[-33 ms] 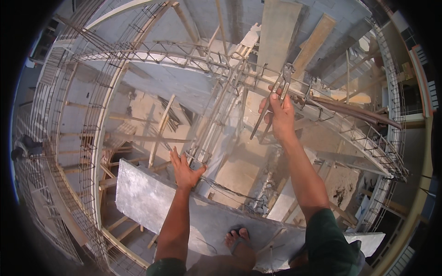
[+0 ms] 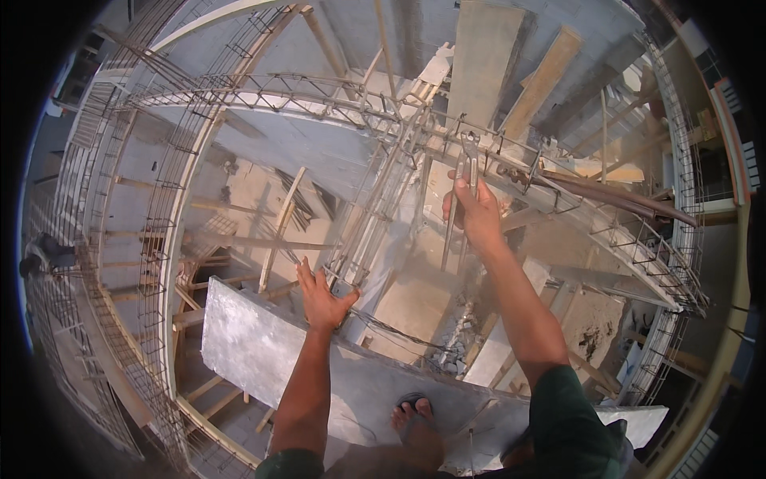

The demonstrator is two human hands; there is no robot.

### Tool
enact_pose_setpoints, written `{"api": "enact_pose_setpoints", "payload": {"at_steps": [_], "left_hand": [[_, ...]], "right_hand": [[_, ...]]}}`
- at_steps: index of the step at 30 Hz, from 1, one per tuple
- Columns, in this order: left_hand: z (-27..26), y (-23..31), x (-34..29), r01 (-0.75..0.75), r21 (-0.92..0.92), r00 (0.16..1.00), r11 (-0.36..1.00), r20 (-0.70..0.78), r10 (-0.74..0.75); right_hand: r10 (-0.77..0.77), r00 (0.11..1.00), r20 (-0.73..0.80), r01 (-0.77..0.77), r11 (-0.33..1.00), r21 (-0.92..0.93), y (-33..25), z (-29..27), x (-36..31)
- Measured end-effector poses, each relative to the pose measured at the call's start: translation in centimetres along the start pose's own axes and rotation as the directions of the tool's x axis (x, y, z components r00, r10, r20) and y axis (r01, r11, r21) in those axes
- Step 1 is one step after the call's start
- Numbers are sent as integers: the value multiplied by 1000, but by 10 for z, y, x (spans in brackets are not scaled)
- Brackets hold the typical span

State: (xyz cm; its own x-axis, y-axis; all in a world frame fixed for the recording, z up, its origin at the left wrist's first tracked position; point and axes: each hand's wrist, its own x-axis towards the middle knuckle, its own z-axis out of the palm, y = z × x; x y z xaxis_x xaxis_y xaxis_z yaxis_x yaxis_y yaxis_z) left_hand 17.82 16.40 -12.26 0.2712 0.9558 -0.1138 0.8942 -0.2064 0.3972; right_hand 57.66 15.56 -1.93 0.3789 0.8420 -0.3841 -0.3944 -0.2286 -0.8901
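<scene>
My right hand (image 2: 477, 214) is closed around the handles of a pair of long-handled pincers (image 2: 469, 142). Their jaws point away from me, close to where the rebar cages cross. My left hand (image 2: 325, 305) has its fingers spread, with the thumb out to the right. It lies at the near end of a long rebar cage (image 2: 369, 209); whether it presses on the bars is unclear. Thin dark tie wires (image 2: 399, 329) trail rightward from beside it. The pincers' jaws overlap the bars behind, so contact cannot be told.
Under my sandalled foot (image 2: 412, 411) lies a grey board (image 2: 255, 323) spanning open framing. A brown pipe (image 2: 606, 191) lies along the right-hand rebar beam. Wooden props (image 2: 281, 227) stand below at left. A board (image 2: 483, 64) leans at the far side. The ground is well below.
My right hand has shifted slightly left with the pincers. Their jaws have swung left and down toward the rebar crossing, so the tool stands more upright. My left hand stays nearly in place.
</scene>
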Motion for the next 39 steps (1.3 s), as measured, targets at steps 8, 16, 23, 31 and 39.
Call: {"api": "enact_pose_setpoints", "payload": {"at_steps": [8, 16, 23, 31, 39], "left_hand": [[-5, 7, 7, -22, -42, 999, 999, -39, 21], [-3, 8, 9, -25, -33, 999, 999, -31, 24], [-6, 8, 9, -19, -29, 1000, 999, -21, 18], [-4, 5, 10, -6, -41, 1000, 999, 3, 6], [-5, 7, 10, 1, -39, 1000, 999, 2, -1]], "right_hand": [[641, 702, 310, -546, 765, -342, 176, -9, -30], [530, 848, 1, -436, 699, -567, 195, -29, 44], [140, 984, 112, 94, 129, -987, 190, -28, 51], [22, 989, 149, 146, 103, -984, 172, -17, 61], [76, 983, 166, 160, 82, -984, 152, -9, 66]]}}
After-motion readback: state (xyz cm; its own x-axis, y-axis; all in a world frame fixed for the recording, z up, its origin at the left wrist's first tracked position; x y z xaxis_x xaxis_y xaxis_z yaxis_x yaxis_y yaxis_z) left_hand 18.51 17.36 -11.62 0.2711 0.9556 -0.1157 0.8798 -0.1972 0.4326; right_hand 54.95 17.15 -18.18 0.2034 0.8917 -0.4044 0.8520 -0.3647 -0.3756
